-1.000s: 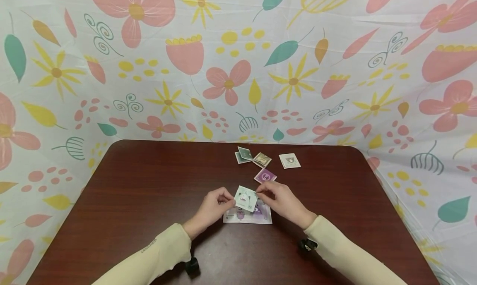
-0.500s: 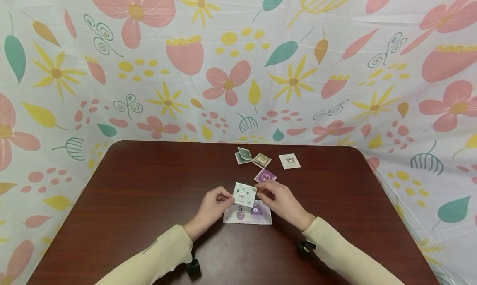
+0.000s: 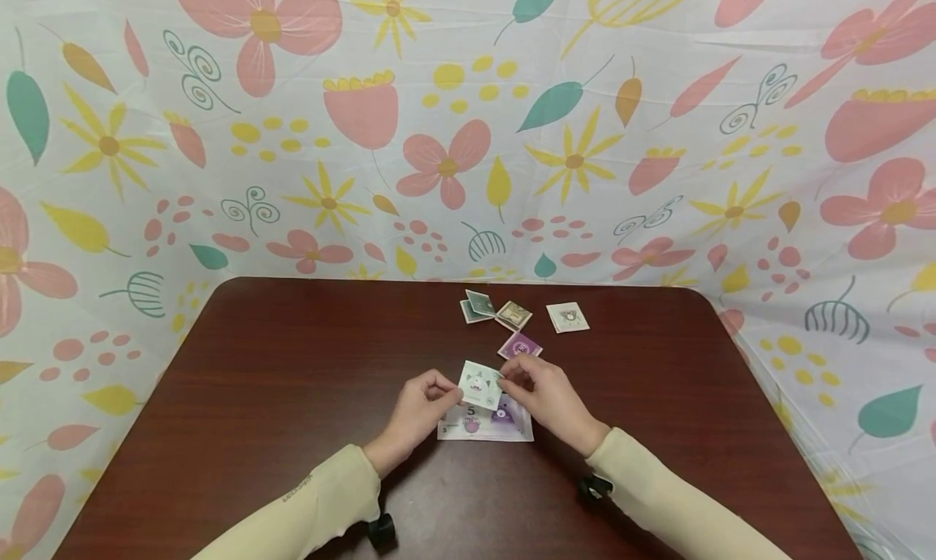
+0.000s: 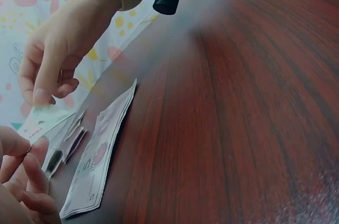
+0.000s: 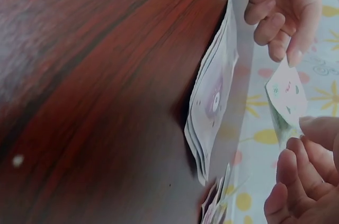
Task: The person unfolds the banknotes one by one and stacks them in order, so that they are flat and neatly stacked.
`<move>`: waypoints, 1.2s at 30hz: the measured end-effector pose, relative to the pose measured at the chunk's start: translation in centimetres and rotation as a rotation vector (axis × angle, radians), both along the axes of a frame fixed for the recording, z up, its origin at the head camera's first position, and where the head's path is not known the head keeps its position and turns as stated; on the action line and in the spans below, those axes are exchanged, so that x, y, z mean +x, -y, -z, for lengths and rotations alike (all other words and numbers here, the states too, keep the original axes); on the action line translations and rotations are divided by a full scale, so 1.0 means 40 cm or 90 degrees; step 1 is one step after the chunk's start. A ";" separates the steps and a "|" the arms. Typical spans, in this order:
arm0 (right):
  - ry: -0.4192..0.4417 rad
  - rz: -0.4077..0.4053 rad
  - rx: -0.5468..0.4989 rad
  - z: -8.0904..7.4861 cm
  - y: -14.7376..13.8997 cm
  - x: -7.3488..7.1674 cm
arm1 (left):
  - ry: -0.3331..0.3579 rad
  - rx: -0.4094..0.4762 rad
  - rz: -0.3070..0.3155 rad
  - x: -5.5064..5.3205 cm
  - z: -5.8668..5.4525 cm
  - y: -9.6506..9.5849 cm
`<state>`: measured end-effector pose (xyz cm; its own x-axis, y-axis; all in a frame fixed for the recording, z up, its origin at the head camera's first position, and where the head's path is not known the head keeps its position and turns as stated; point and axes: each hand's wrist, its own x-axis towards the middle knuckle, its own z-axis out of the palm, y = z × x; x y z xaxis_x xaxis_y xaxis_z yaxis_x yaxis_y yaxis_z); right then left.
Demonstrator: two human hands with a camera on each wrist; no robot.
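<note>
My left hand [image 3: 418,410] pinches the left corner of a pale green play banknote [image 3: 479,385] with a cartoon face on it. My right hand [image 3: 547,397] pinches its right edge between thumb and fingers. Seen in the right wrist view, the green banknote [image 5: 287,94] is folded, with a second layer slanting down behind the printed face. Under it lies a flat stack of purple-and-white banknotes [image 3: 484,431] marked 5, its upper part covered by the green one. The left wrist view shows the stack's [image 4: 100,155] several layers from the side.
Beyond the hands lie small folded banknotes: a purple one [image 3: 520,345], a brown one [image 3: 514,315], a dark green one [image 3: 479,303] standing partly open, and a white one [image 3: 568,317] farther right. The dark wooden table [image 3: 292,365] meets a flowered cloth [image 3: 446,243] behind.
The green banknote has tipped up and then back slightly between my hands. My right fingers have shifted a little left onto its edge. The stack and the far banknotes stay put.
</note>
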<state>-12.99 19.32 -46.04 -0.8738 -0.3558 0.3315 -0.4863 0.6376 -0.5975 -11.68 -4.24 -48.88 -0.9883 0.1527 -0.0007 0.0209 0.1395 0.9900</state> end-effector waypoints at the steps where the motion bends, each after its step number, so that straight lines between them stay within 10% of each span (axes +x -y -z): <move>1: 0.006 0.006 -0.005 -0.001 0.002 -0.001 | 0.002 0.004 0.005 0.001 0.000 -0.001; 36: 0.079 -0.084 -0.123 -0.038 -0.023 0.042 | -0.023 0.008 0.146 -0.022 0.000 0.030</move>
<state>-11.32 20.25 -44.53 -0.8622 -0.4106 0.2967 -0.4728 0.4421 -0.7622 -12.57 -5.42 -48.89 -0.9268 0.3737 0.0366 0.0856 0.1153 0.9896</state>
